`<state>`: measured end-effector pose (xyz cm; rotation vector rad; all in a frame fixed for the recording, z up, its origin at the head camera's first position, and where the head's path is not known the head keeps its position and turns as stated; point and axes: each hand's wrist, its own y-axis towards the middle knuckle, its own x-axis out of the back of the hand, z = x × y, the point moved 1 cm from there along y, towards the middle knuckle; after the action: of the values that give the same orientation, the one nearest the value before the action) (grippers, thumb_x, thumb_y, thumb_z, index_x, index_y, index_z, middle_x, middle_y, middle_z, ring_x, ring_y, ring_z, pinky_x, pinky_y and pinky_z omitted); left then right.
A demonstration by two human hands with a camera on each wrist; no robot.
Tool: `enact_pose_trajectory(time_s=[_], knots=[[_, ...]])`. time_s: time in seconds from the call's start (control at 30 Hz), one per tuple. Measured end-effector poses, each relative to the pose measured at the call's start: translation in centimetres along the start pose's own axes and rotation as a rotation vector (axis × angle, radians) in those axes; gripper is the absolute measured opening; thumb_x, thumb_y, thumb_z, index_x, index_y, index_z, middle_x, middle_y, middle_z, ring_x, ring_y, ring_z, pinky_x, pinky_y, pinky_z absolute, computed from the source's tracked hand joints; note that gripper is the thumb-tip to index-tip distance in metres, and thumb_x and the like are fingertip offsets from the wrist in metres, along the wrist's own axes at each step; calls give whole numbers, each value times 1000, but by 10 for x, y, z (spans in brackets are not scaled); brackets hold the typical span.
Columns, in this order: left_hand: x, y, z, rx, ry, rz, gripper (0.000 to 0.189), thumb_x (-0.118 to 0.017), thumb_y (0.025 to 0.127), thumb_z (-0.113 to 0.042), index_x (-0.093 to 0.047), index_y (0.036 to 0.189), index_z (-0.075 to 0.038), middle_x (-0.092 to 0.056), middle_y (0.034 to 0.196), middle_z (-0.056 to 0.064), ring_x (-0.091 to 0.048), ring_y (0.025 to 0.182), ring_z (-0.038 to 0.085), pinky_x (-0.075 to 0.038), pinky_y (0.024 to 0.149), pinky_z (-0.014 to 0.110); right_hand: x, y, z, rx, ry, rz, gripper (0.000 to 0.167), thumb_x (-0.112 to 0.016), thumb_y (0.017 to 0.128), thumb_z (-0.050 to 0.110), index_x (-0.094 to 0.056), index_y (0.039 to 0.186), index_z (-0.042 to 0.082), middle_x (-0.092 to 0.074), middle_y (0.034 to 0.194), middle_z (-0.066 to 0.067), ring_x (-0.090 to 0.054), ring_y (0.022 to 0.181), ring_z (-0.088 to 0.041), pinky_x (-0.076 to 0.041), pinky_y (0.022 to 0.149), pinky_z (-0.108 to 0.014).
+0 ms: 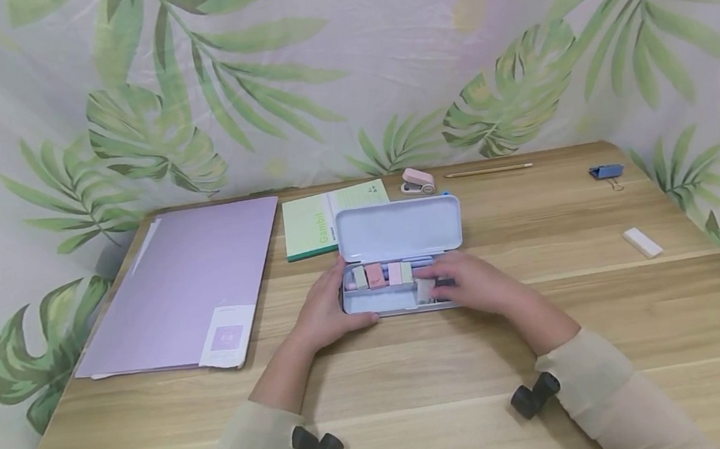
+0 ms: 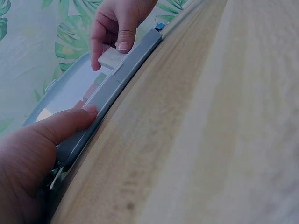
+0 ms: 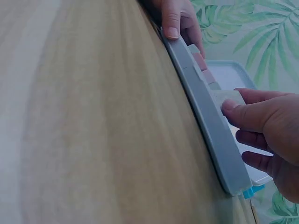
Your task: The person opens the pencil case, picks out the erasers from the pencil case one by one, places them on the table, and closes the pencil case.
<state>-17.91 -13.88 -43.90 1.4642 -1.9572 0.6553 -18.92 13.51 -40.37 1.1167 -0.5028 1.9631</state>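
A pale blue pencil case (image 1: 400,227) stands with its lid raised in the head view. My left hand (image 1: 325,305) grips its left end, the thumb (image 2: 77,122) along the front rim. My right hand (image 1: 474,282) pinches a whitish eraser (image 3: 229,96) between thumb and fingers, low over the right part of the front compartment. In the back compartment sit a pink eraser (image 1: 375,275), a pink-and-white eraser (image 1: 394,273) and pale green ones, with blue pens (image 1: 418,261) behind them. The right hand hides the case's right end in the head view.
A purple folder (image 1: 188,279) lies left, a green notebook (image 1: 307,226) behind the case. Further back are a pink stapler (image 1: 418,180) and a pencil (image 1: 489,170). A blue binder clip (image 1: 606,171) and a white eraser (image 1: 643,243) lie at the right.
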Motion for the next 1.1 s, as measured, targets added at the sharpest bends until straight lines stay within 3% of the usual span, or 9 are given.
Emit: enact_pose_trajectory(time_s=[0.2, 0.3, 0.43, 0.6, 0.7, 0.8, 0.87, 0.97, 1.1], knots=[[0, 0, -2, -3, -1, 4, 124, -87, 66, -46, -10, 159, -14, -25, 162, 10, -25, 149, 31, -25, 120, 50, 11, -2, -3, -195, 178, 10, 33, -77, 85, 20, -69, 116, 14, -68, 102, -4, -59, 94, -21, -50, 84, -37], [0, 0, -2, 0, 0, 5, 125, -87, 66, -47, -10, 159, -16, -25, 162, 9, -25, 149, 30, -25, 120, 50, 18, -12, -13, -296, 328, -66, 36, -80, 82, 21, -65, 113, 11, -65, 95, -5, -56, 86, -19, -49, 74, -30], [0, 1, -1, 5, 3, 5, 124, -86, 66, -47, -11, 159, -14, -25, 163, 9, -24, 149, 31, -24, 121, 50, 29, -35, -32, -391, 462, -209, 45, -80, 80, 17, -59, 116, 2, -64, 102, -13, -59, 88, -15, -52, 73, -23], [1, 0, 0, 3, 2, 6, 123, -85, 67, -48, -11, 159, -13, -24, 163, 10, -23, 150, 31, -24, 121, 50, 44, -71, -65, -508, 413, -381, 50, -76, 84, 14, -52, 123, -4, -64, 112, -19, -58, 86, 2, -51, 74, -13], [0, 1, 0, 0, 5, 7, 123, -85, 68, -49, -10, 159, -14, -23, 163, 9, -23, 150, 31, -24, 121, 50, 52, -95, -91, -620, 377, -510, 46, -73, 86, 17, -52, 122, -3, -66, 100, -1, -54, 80, 10, -49, 71, -8], [0, 1, 0, 2, 5, 6, 123, -85, 68, -49, -10, 159, -14, -23, 163, 9, -23, 150, 31, -25, 121, 50, 60, -118, -115, -774, 416, -644, 31, -72, 88, 21, -54, 111, 11, -56, 87, 20, -52, 76, 12, -48, 65, -8], [0, 1, 0, 1, 3, 9, 123, -85, 68, -49, -9, 159, -14, -23, 163, 10, -23, 150, 31, -25, 120, 50, 64, -131, -128, -868, 444, -705, 26, -70, 89, 24, -50, 105, 20, -51, 81, 25, -51, 74, 11, -48, 61, -9], [0, 0, 0, -1, 8, 12, 124, -85, 68, -49, -9, 159, -13, -23, 163, 10, -23, 150, 32, -25, 120, 51, 68, -146, -142, -961, 420, -730, 25, -69, 89, 28, -49, 101, 20, -49, 76, 25, -49, 69, 11, -47, 57, -10], [-2, 1, 1, 0, 9, 12, 123, -85, 68, -49, -9, 159, -13, -23, 163, 10, -23, 150, 32, -25, 120, 51, 69, -154, -151, -1000, 287, -684, 41, -67, 89, 34, -52, 113, 4, -58, 84, 12, -48, 69, 8, -43, 57, -10]])
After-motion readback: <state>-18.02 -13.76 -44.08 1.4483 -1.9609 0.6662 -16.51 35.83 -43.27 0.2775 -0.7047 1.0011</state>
